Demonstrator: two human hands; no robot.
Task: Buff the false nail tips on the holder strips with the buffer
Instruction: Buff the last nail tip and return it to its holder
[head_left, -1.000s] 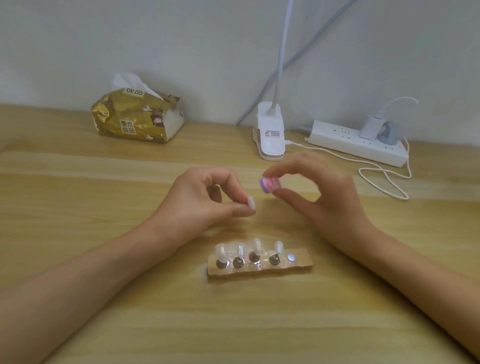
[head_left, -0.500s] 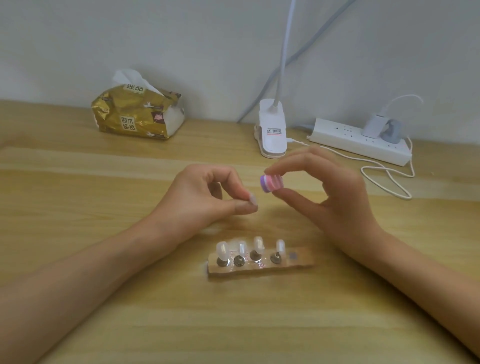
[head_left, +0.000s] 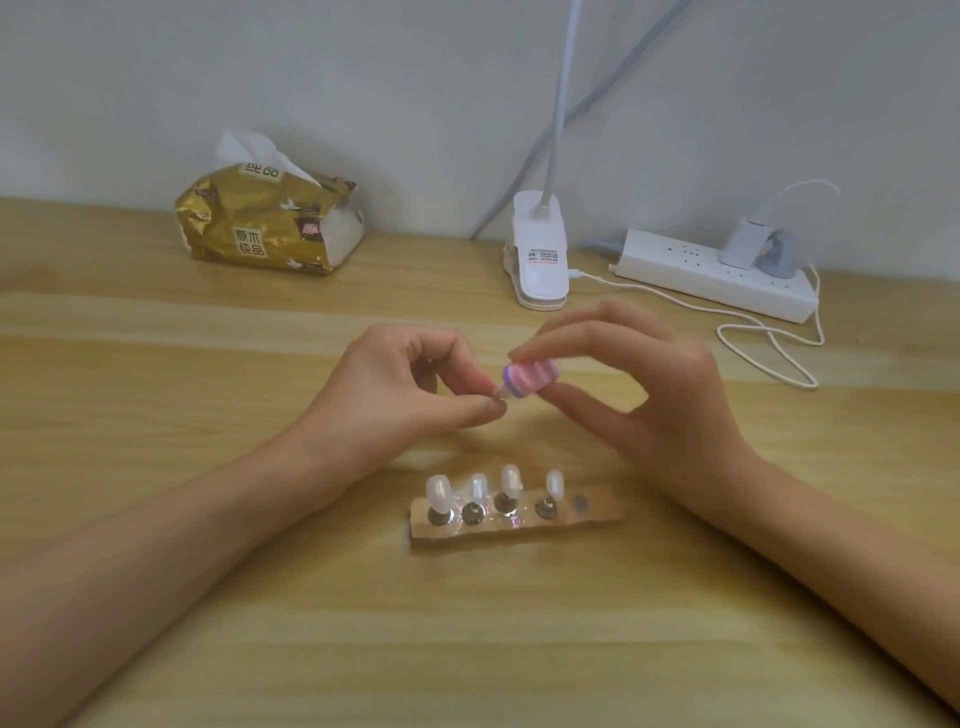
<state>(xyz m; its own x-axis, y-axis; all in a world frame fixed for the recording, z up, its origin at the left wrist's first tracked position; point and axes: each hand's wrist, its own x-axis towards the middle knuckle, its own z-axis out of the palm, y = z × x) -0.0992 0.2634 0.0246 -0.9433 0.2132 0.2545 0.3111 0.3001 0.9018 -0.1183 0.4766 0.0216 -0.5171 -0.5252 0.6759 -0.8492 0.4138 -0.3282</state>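
Left hand (head_left: 400, 400) pinches one false nail tip (head_left: 497, 397) between curled thumb and forefinger. Right hand (head_left: 654, 395) grips the buffer (head_left: 531, 378) in thumb and fingertips. Apart a second ago, the two have now met, purple end against the tip, so buffing appears to be starting. The holder strip (head_left: 597, 514) lies on the table (head_left: 467, 649) near the hands, with four pale translucent tips (head_left: 510, 479) upright and the fifth peg (head_left: 580, 503) bare.

A wooden table (head_left: 156, 597) carries a tissue pack (head_left: 270, 228), a lamp clip (head_left: 538, 254), a power strip (head_left: 717, 273) and a loose cable (head_left: 769, 343) along the back — nearer, a holder strip (head_left: 519, 527).
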